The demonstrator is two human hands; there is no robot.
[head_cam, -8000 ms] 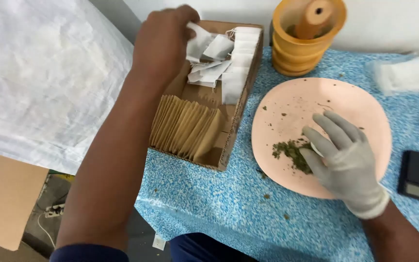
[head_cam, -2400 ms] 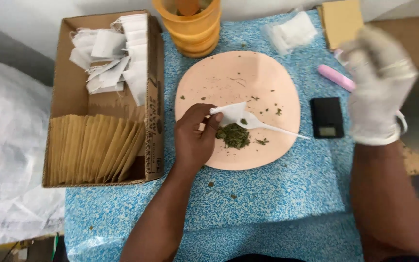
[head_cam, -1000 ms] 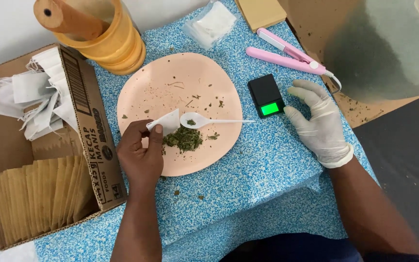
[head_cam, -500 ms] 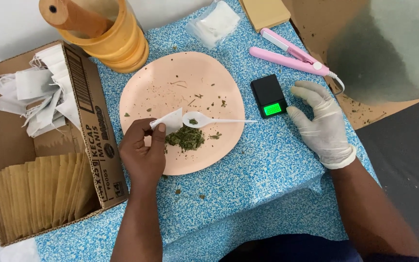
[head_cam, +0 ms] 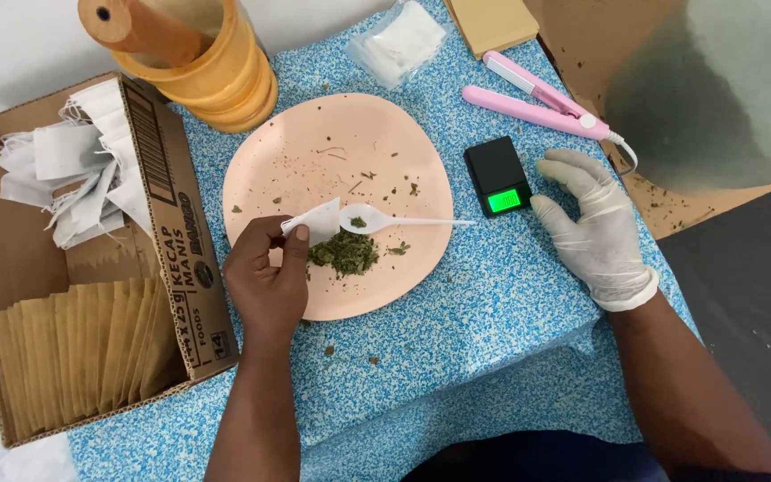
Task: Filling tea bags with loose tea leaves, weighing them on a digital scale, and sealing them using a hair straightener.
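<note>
Bench: blue-and-white speckled cloth-covered bench [head_cam: 493, 312]; near edge drops away just in front of the person, with bare cloth between both forearms.
Left hand: bare left hand [head_cam: 265, 281], its grip pinched on a small white paper filter bag [head_cam: 312, 221], thumb and forefinger closed on the lower corner; bag held tilted over the plate, probably so spills land there.
Herb pile: small heap of dried green leaf flakes [head_cam: 343, 253], on the plate just beside the bag and below the spoon bowl.
Spoon: white plastic spoon [head_cam: 390, 220], lying free on the plate, a few flakes in the bowl, handle pointing toward the right hand and reaching the plate's edge.
Plate: round peach-pink plate [head_cam: 332, 134], flakes scattered on its far half; open room there.
Right hand: white-gloved right hand [head_cam: 595, 223], fingers spread and resting flat on the cloth, holding nothing, fingertips just beside the scale.
Scale: small black pocket scale with lit green display [head_cam: 496, 176], between plate and glove.
Carton: brown cardboard box [head_cam: 171, 223], left of the plate, near section packed with tan paper envelopes [head_cam: 82, 348], far section with loose white bags [head_cam: 73, 183].
Sealer: pink flat heat-sealing tong [head_cam: 537, 98], beyond the scale.
Mortar: yellow wooden mortar with pestle [head_cam: 198, 54], at the far edge.
</note>
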